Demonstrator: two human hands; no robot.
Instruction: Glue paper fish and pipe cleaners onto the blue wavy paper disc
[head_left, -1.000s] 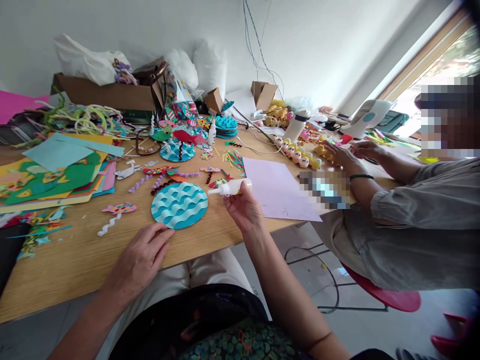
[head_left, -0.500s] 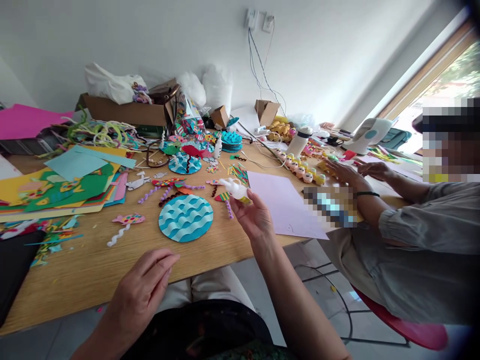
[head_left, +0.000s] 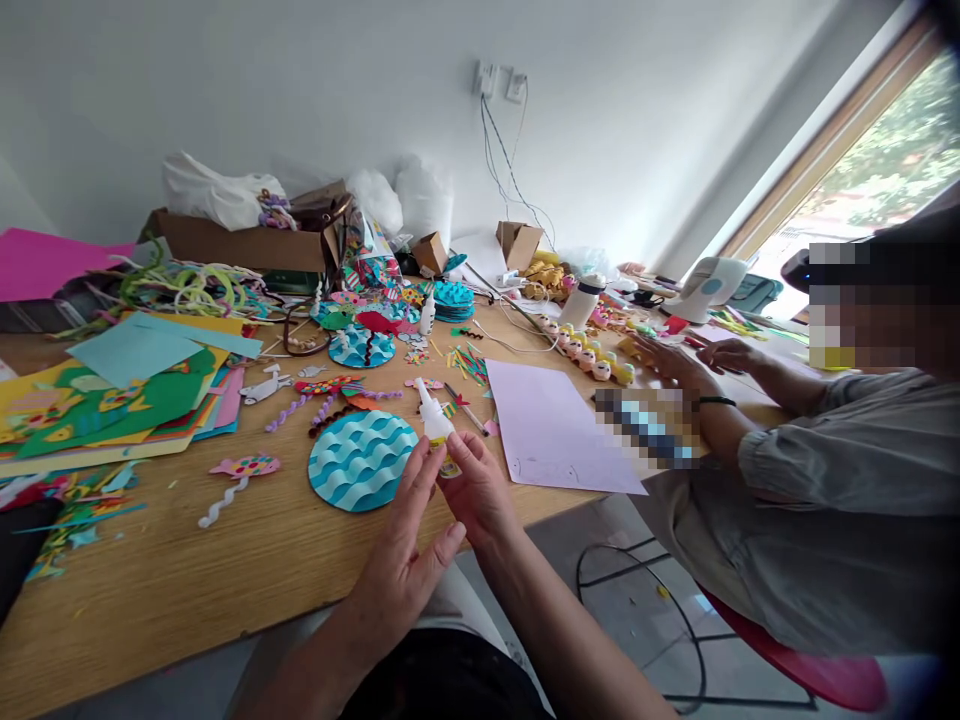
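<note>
A small white glue bottle (head_left: 434,420) stands nearly upright, nozzle up, above the near edge of the wooden table (head_left: 187,570). My right hand (head_left: 480,495) is closed round its lower part. My left hand (head_left: 409,560) has come up beside it, fingers reaching along the bottle's left side and touching it. Just left of the bottle lies a round blue disc (head_left: 361,460) covered with wavy paper strips.
Coloured paper sheets (head_left: 112,385), paper fish and curled strips litter the left and middle of the table. A lilac sheet (head_left: 547,425) lies to the right. Boxes and bags (head_left: 240,235) stand at the back. A seated person (head_left: 825,500) at right handles small yellow figures (head_left: 592,355).
My right hand has turned the glue bottle from lying sideways to upright and drawn it nearer. My left hand has left the table edge and moved right to the bottle.
</note>
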